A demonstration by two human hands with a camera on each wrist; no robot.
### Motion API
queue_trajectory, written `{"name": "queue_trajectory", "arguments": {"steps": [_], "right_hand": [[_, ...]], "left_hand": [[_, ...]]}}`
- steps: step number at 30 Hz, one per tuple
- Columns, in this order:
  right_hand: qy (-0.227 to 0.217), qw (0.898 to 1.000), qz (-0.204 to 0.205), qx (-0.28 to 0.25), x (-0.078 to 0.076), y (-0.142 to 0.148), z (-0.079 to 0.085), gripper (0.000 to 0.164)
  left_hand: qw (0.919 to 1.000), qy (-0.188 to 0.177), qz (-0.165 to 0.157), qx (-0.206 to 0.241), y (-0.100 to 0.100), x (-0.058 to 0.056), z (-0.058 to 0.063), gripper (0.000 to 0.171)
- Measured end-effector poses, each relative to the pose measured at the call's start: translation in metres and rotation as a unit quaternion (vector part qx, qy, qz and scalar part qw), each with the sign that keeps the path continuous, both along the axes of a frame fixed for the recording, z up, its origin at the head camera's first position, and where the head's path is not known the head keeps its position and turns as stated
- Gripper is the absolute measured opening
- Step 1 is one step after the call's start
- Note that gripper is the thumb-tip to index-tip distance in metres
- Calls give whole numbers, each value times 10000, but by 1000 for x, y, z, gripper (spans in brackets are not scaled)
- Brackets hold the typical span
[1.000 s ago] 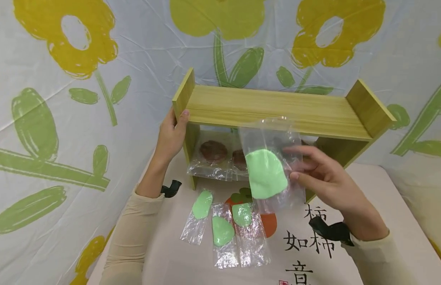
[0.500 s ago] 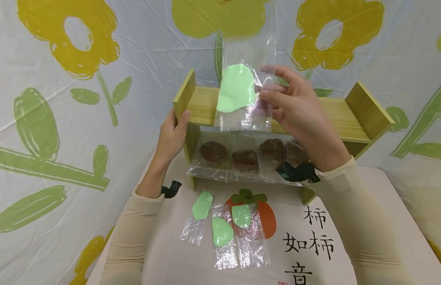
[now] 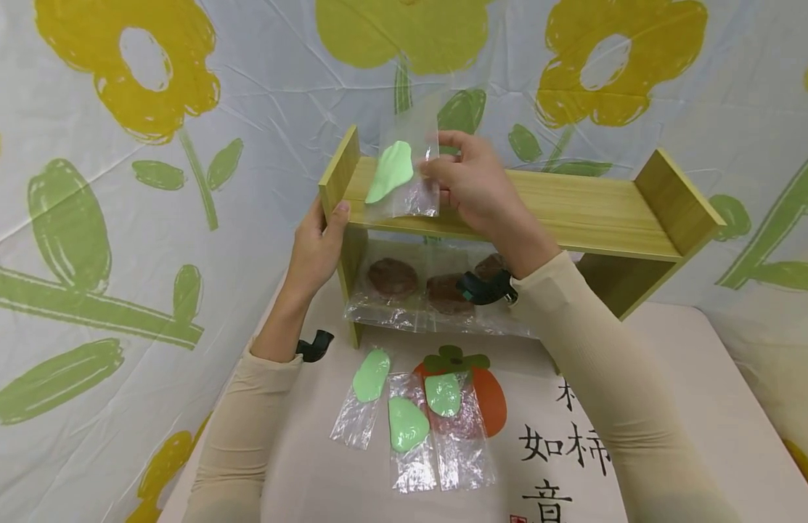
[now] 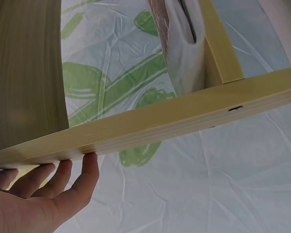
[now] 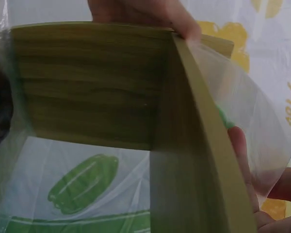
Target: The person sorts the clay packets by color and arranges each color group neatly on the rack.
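Observation:
My right hand (image 3: 475, 181) pinches a clear plastic bag (image 3: 425, 196) with a flat light-green piece (image 3: 392, 171) in it. The bag is tilted and hangs over the left end of the top board of a small wooden shelf (image 3: 573, 207); whether it touches the board I cannot tell. With my left hand (image 3: 317, 250) I grip the shelf's left side panel, thumb at its front edge. The left wrist view shows the fingertips (image 4: 89, 165) against that panel. In the right wrist view the bag (image 5: 252, 102) shows beyond the top board, partly hidden.
On the lower board lie several clear bags with dark brown round pieces (image 3: 392, 277), some behind my right wrist. Three bags with light-green pieces (image 3: 409, 425) lie on the tablecloth (image 3: 325, 479) in front. A flower-printed cloth (image 3: 260, 160) hangs behind the shelf.
My right hand has carried the green bag from in front of the shelf up and left to above the top board's left end. My left hand has stayed on the side panel.

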State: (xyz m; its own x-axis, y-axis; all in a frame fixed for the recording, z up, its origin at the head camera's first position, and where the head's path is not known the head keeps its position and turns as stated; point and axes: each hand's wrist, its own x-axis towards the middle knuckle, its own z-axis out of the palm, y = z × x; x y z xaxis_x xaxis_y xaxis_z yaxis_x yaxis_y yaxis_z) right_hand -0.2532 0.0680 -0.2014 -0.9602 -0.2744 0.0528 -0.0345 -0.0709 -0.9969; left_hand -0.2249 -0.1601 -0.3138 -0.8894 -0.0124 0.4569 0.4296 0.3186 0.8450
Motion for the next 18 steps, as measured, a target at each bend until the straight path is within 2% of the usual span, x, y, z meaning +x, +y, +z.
{"name": "queue_trajectory", "arguments": {"steps": [5,9,13,18], "right_hand": [[-104,9993,343,54,-4,-2,-5,44],[31,9956,294,888,-2,3,-1,50],[695,9827,-141,1711,7,17,10,54],[1585,9686,-772,1754,26,41,25,47]], "left_hand": [[10000,-14,-34,13,0,1,2,52],[9999,-81,-49,47,0,2,4,52],[9999,-129,-28,50,1,3,5,52],[9999,-157,-5,29,1,2,4,55]]}}
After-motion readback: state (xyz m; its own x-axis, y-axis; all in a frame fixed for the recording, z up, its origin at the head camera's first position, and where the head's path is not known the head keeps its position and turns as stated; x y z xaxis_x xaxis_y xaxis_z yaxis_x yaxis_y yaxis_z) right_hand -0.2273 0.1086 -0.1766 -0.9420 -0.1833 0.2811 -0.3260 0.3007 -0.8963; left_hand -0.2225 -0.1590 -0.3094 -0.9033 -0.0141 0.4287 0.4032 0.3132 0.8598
